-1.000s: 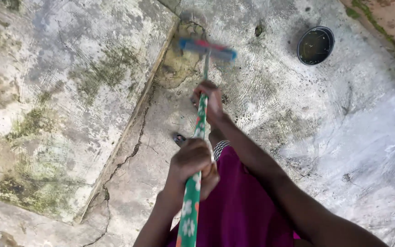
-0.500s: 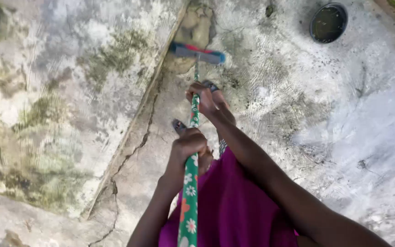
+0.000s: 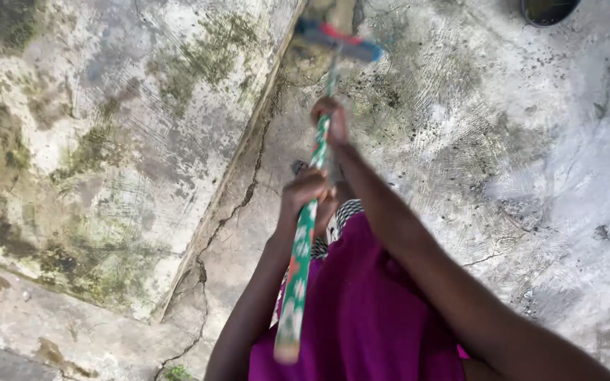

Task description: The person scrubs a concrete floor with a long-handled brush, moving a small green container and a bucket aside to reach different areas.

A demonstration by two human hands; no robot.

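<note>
— Fingers first: what do they grasp?
— Fingers (image 3: 305, 185) of the left hand (image 3: 306, 194) are clenched round the green flowered handle (image 3: 303, 243) at mid-length. The right hand (image 3: 331, 120) is wrapped round the same handle further down, nearer the head.

— Where is the tool?
— The brush (image 3: 338, 41) has a blue and red head, blurred, lying at the top edge of the concrete floor (image 3: 517, 155) as seen, just beside the crack (image 3: 238, 201) that runs along the edge of the raised slab (image 3: 107, 141). Its handle slants back toward the person, its free end over the purple garment (image 3: 368, 310).

— Surface condition?
— Slab stained with green and dark growth. Floor grey, scratched. A round dark opening (image 3: 548, 8) sits at the top right corner, well apart from the brush.
</note>
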